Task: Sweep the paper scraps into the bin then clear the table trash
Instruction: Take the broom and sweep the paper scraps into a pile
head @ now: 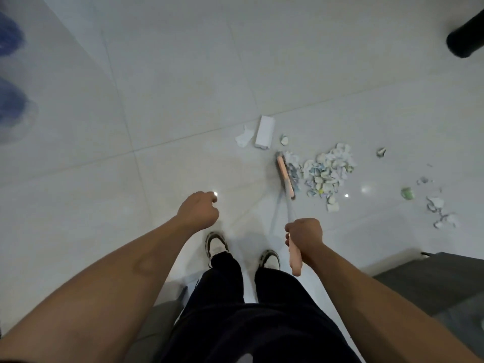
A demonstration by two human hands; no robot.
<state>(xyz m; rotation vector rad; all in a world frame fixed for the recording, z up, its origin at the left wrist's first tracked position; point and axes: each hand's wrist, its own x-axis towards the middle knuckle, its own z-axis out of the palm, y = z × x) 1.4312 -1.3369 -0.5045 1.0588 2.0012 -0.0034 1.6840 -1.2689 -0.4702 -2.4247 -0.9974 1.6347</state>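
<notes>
While the head view looks straight down at a pale grey tiled floor (183, 87), the right hand (305, 235) is curled tight around the pink handle of a long pink-headed broom (285, 176); the broom's long axis runs from the hand away from the person and slightly to the left, its bristled head down on the tiles, pointing away from the shoes; a heap of crumpled white and pale blue paper scraps (327, 171) lies just to the right of the head, touching the bristles; a small white cardboard box (265, 132) lies flat beyond the head, near a white crumpled tissue (245, 137); loose torn scraps (440, 208) sit well apart to the right; the left hand (199, 209) hangs in a loose fist holding nothing.
</notes>
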